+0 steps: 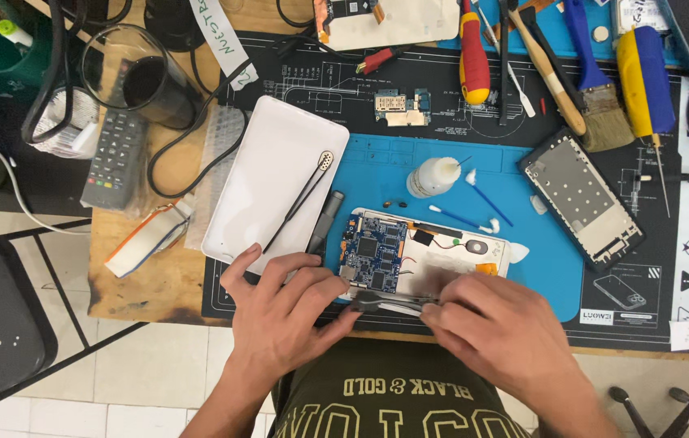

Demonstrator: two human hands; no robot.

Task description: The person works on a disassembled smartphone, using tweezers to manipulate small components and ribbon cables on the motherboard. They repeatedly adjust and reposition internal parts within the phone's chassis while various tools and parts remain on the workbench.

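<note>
left hand point(287, 312), right hand point(494, 328) | tweezers point(393, 302) held | table's near edge

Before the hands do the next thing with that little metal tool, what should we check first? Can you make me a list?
1. Both hands on the tool: ok. Left hand and right hand pinch it at opposite ends.
2. Open device lies flat on the blue mat: ok.
3. Blue circuit board uncovered: ok.
4. Tool tip placed right: cannot tell, fingers hide it.
5. White bottle near the work: upright or tipped, cannot tell.
6. Swabs lie beside the device, not on it: ok.
</note>
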